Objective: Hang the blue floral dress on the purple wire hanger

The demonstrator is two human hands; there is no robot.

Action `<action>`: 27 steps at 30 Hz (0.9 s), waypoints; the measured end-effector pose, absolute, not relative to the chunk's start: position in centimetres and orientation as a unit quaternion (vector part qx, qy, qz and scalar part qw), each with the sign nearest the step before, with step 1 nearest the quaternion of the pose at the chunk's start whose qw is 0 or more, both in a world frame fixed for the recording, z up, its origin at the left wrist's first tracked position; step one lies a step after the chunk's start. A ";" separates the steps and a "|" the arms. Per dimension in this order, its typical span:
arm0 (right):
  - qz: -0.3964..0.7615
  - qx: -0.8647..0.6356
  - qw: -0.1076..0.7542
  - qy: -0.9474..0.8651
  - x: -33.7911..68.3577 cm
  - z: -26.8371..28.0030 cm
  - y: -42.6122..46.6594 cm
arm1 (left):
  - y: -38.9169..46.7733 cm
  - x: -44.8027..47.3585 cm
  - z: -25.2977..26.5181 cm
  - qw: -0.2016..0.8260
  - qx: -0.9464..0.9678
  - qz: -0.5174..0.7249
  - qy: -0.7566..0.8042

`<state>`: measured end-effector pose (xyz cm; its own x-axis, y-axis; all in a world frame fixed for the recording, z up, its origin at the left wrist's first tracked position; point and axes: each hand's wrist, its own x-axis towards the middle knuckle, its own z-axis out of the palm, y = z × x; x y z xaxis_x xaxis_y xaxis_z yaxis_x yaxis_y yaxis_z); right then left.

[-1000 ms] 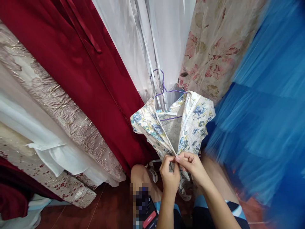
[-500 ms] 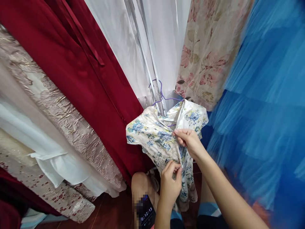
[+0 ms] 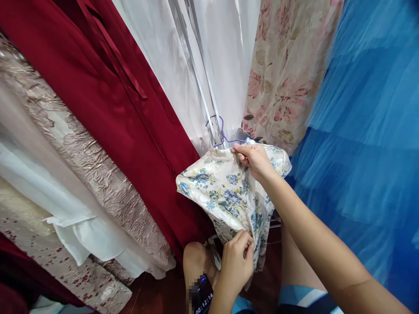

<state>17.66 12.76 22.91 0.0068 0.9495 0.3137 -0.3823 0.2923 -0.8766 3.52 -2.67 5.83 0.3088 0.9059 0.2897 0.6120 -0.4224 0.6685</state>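
Observation:
A cream floral dress (image 3: 225, 187) with blue flowers hangs in front of me on a purple wire hanger (image 3: 223, 131). My right hand (image 3: 253, 159) pinches the front of it high up, at the neckline close to the hanger. Lower down, my left hand (image 3: 237, 255) is closed on the front edge of the same garment. Cloth stretches between my two hands. The fingertips of both hands are pressed together on the fabric. Behind the hanger's hook runs a narrow metal upright (image 3: 199, 83).
A dark red gown (image 3: 144, 117) and a pink textured one (image 3: 98, 183) hang at left. White fabric (image 3: 225, 56) and a floral gown (image 3: 281, 83) are behind. Blue tulle (image 3: 356, 131) fills the right. A phone (image 3: 201, 296) showing a timer lies by my leg.
My right hand has risen with the fabric to the neckline, so the collar opening is now covered. My left hand keeps its grip, slightly lower in view. The cloth between them is stretched longer.

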 end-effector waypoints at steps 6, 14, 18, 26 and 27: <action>0.473 -0.292 0.621 -0.553 17.8 22.1 11.9 | -0.8 3.0 6.0 0.242 0.769 0.359 0.471; 0.413 -0.298 0.609 -0.609 18.3 22.0 10.2 | 7.0 2.6 20.2 -0.006 0.726 0.580 0.369; 0.430 -0.275 0.609 -0.607 18.5 21.7 10.3 | 9.9 3.4 23.6 -0.009 0.792 0.502 0.347; 0.469 -0.266 0.613 -0.577 17.0 17.7 11.4 | 12.1 2.2 24.2 -0.047 0.691 0.593 0.411; 0.476 -0.271 0.604 -0.579 17.1 17.0 11.3 | 12.7 1.2 24.3 -0.048 0.675 0.603 0.422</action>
<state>17.12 11.29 17.04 -0.1229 0.8887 0.4417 -0.2619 0.4003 -0.8782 1.16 12.67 24.34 -0.0842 0.5119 0.8549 0.6271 -0.6395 0.4447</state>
